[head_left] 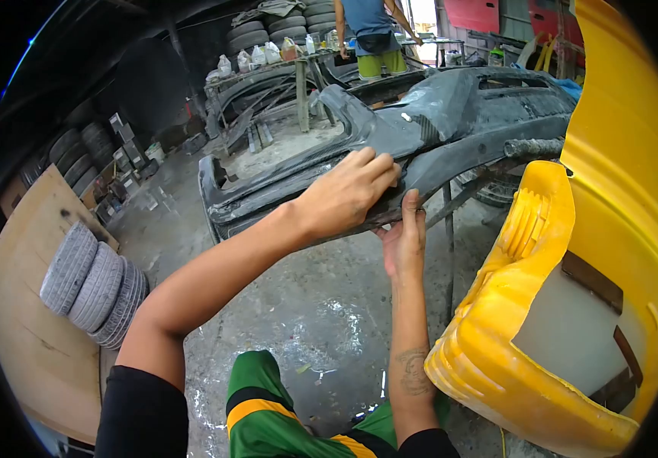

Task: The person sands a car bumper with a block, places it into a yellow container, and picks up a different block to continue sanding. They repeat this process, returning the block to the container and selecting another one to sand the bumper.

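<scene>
A dark grey, scuffed car bumper [481, 107] lies raised across the view in front of me. My left hand [352, 191] rests on its near side, fingers curled down against the surface. Whatever those fingers may hold is hidden. Just right of and below it, my right hand [403, 240] grips the bumper's lower edge, thumb up in front and the other fingers partly hidden underneath. A small white bit [407, 117] sits on top of the bumper, beside a dark ribbed patch [426, 130].
A large yellow molded panel [489, 336] stands close at my right. Worn tires [100, 298] lean against a board [31, 267] on the left. Behind the bumper, a bench [302, 91] carries several bottles [271, 52], and a person [374, 34] stands there. Wet patches mark the concrete floor [306, 305].
</scene>
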`<state>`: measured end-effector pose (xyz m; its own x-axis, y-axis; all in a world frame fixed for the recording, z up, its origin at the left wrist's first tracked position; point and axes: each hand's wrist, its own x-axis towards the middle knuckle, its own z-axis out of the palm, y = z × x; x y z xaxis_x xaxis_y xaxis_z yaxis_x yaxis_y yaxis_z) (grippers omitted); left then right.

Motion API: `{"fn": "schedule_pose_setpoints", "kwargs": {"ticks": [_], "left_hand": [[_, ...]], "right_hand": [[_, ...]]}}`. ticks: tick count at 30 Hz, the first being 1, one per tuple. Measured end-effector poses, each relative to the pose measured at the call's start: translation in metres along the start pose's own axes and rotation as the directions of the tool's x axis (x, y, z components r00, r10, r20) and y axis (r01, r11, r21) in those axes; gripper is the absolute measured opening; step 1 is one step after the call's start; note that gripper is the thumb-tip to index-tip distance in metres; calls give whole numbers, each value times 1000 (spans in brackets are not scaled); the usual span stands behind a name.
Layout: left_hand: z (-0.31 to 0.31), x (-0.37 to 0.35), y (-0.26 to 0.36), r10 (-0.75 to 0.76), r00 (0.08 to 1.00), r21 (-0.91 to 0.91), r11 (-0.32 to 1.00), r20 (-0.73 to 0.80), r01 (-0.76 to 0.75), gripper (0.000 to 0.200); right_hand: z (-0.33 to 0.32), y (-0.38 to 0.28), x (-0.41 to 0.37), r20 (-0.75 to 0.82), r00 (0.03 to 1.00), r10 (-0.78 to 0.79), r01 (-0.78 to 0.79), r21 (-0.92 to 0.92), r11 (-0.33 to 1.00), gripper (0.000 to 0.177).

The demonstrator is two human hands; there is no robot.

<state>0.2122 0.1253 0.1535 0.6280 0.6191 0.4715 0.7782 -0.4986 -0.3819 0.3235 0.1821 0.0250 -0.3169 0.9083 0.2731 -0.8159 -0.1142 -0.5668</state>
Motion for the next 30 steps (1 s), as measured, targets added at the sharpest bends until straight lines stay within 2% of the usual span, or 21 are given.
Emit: {"fn": "schedule_pose_setpoints", "kwargs": {"ticks": [5,7,9,11,16,18,19,21,24,25,28,30], "left_hand": [[-22,-72,2,-88,993,-12,996,81,89,43],[-33,-71,-1,-95,970,5,995,223,97,43],[-16,-39,0,1,997,-31,1000,72,2,41],[-6,-12,-4,52,999,-71,996,7,-52,41],[-27,-88,-4,-61,994,-24,998,95,64,41],[-35,-91,-7,-103,969,10,995,224,104,42],[-28,-75,-5,-105,970,10,994,220,105,42],[-8,-28,-2,23,999,-16,1000,48,-22,44],[-5,-20,-5,62,998,-60,996,-14,-63,46],[-6,-32,-5,67,998,-62,996,-13,-68,46],[-27,-102,-9,-41,991,-27,999,127,45,44],[-35,-97,-11,-37,984,-7,999,173,39,44]], "right_hand": [[-1,1,0,-10,1000,25,-25,-1,1000,82],[-3,-2,1,1,1000,-1,1,-1,1000,82],[1,0,-2,-10,1000,2,-3,-26,1000,82],[3,-4,-3,3,1000,2,-2,-23,1000,81],[-1,-5,-1,-2,1000,10,-10,-16,1000,79],[-2,-1,1,-22,1000,1,-1,-24,1000,78],[-1,1,1,-33,999,1,-2,-35,999,77],[3,1,0,-21,1000,-3,2,-31,1000,77],[-2,-4,-2,6,1000,8,-8,-39,999,77],[-4,-5,0,29,999,19,-18,-30,999,77],[-5,-1,1,-14,1000,16,-17,-49,999,78],[0,-2,-1,-72,997,12,-19,-98,995,79]]}}
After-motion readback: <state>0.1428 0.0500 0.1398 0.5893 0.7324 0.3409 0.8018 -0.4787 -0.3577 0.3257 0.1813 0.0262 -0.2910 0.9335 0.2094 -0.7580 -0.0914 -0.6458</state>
